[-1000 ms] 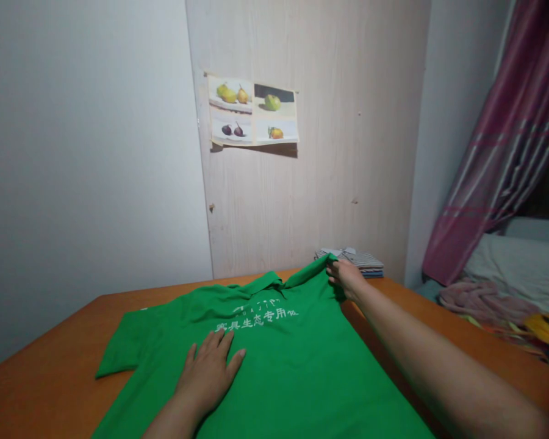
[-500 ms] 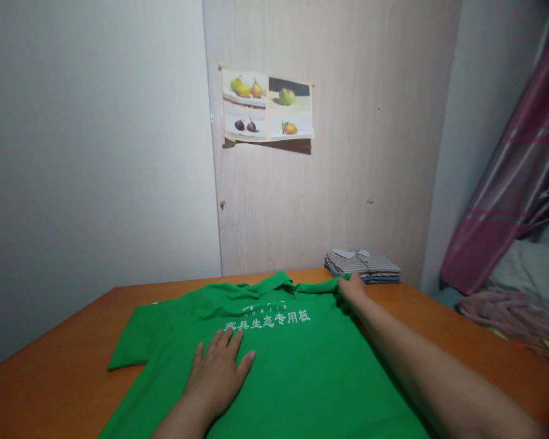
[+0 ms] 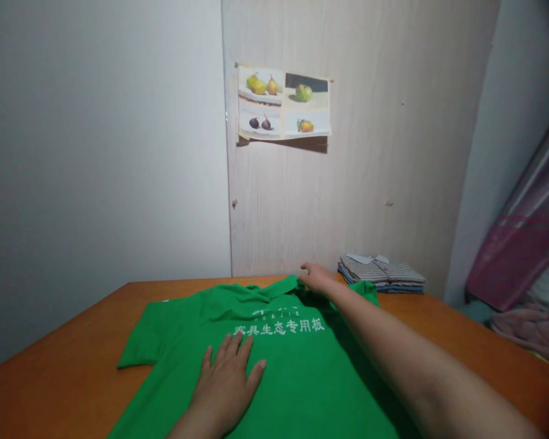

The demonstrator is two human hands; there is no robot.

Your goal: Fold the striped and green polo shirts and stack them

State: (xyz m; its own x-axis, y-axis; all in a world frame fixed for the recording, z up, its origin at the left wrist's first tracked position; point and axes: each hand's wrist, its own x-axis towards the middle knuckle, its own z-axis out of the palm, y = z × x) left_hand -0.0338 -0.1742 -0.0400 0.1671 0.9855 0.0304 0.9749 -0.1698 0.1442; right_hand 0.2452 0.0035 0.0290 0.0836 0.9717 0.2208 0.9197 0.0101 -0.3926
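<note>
A green polo shirt [image 3: 297,372] with white printing on its chest lies spread out, collar away from me. My left hand [image 3: 226,381] rests flat on its front, just below the printing, fingers spread. Out at the shirt's far edge, my right hand [image 3: 318,278] is at the collar [image 3: 283,285], with fingers apart and pointing left. Whether its lower fingers touch the fabric is hard to see. The right sleeve [image 3: 366,289] shows beyond my right forearm, which covers part of that side. The left sleeve [image 3: 146,335] lies stretched outward.
The shirt is on an orange-brown table [image 3: 73,360]. A stack of folded striped shirts [image 3: 379,274] sits at its back right. Fruit pictures [image 3: 283,103] hang on the wall behind. At right are a pink curtain [image 3: 507,250] and a heap of fabric [image 3: 531,329].
My right hand has let go of the shirt's right shoulder and sleeve area and moved left to the collar. My left hand stays on the shirt front. The view has turned slightly left.
</note>
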